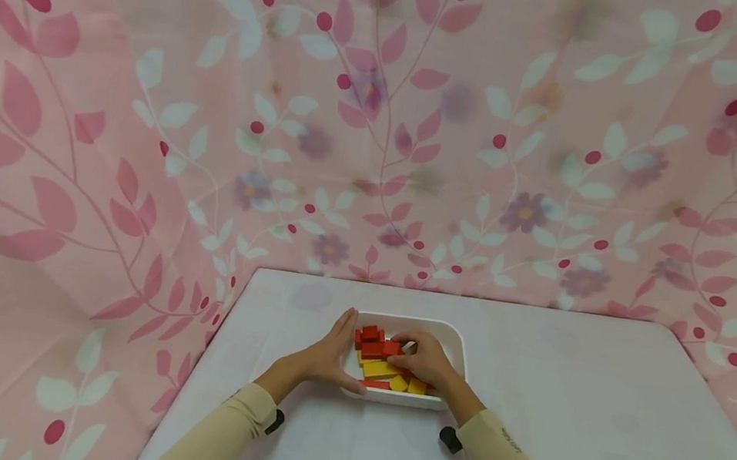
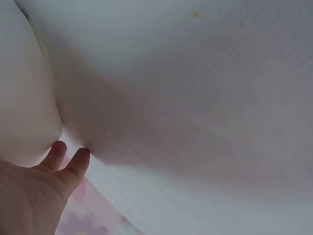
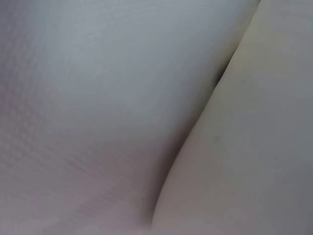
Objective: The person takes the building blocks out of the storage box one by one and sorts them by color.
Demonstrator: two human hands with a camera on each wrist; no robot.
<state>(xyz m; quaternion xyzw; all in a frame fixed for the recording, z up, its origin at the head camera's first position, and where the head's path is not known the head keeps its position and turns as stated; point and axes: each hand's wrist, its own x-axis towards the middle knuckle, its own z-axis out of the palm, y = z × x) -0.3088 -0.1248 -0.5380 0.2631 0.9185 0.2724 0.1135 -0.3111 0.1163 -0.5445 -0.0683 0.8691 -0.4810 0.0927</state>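
Note:
A white plastic bin [image 1: 458, 343] stands on the table and holds several red and yellow blocks. My left hand [image 1: 326, 356] lies along the bin's left side, its fingers straight and spread, the thumb at the front rim. In the left wrist view, fingertips [image 2: 82, 155] touch the outside of the bin wall [image 2: 24, 88]. My right hand [image 1: 428, 360] reaches into the bin from the right, thumb and forefinger pinching a red block [image 1: 391, 349] at the top of the pile. Below it lie a yellow block [image 1: 380, 370] and a red block [image 1: 374, 384].
A pale cloth covers the table [image 1: 566, 427] around the bin. Pink floral fabric [image 1: 386, 147] hangs behind the table and at both sides. The right wrist view holds only the bin's wall [image 3: 244, 147] and the tablecloth [image 3: 98, 98].

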